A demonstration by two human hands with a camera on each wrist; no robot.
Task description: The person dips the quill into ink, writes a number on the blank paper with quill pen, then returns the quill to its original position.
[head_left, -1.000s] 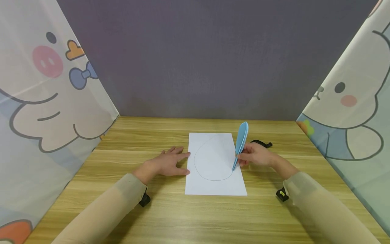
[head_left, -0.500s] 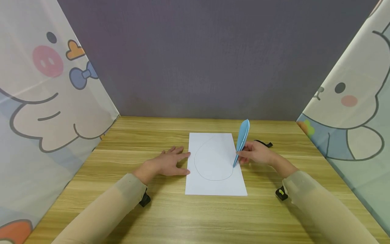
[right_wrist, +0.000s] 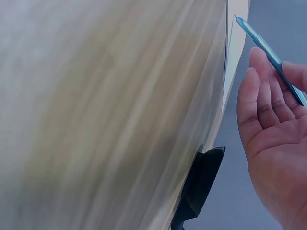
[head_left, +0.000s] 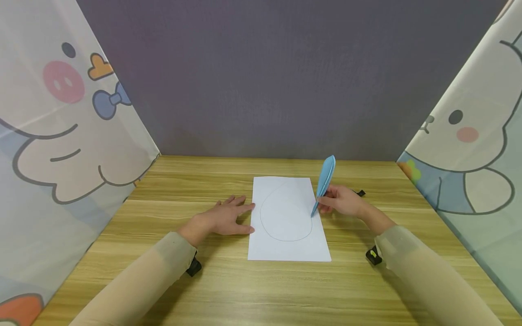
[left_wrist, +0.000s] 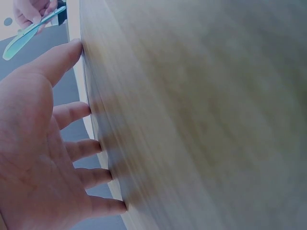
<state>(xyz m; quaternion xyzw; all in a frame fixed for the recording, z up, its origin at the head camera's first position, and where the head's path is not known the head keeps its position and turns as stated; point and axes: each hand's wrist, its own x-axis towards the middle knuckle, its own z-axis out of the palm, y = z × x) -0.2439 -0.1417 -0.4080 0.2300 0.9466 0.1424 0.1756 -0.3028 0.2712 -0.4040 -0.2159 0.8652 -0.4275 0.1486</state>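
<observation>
A white sheet of paper [head_left: 285, 253] lies on the wooden table, bearing a thin, large rounded outline [head_left: 280, 240] that fades toward the top. My right hand [head_left: 341, 201] pinches a light blue pen [head_left: 325, 176] shaped like a feather at its upper end. Its tip meets the line on the right side of the paper; in the right wrist view the slim barrel of the pen [right_wrist: 269, 53] runs between thumb and fingers. My left hand [head_left: 224, 218] is spread, thumb and index fingertips at the sheet's left edge. In the left wrist view, all fingertips of the left hand [left_wrist: 33, 143] press the tabletop.
Behind the right hand a black strap-like item [head_left: 360, 193] lies on the table [head_left: 195, 176], partly covered by that hand. A dark grey panel [head_left: 261, 90] stands along the back. Cartoon-printed cloths flank the left [head_left: 102, 154] and right [head_left: 485, 190] sides.
The right hand and pen have moved slightly away from me along the paper's right side, and the drawn line has grown upward there. The left hand has stayed in place.
</observation>
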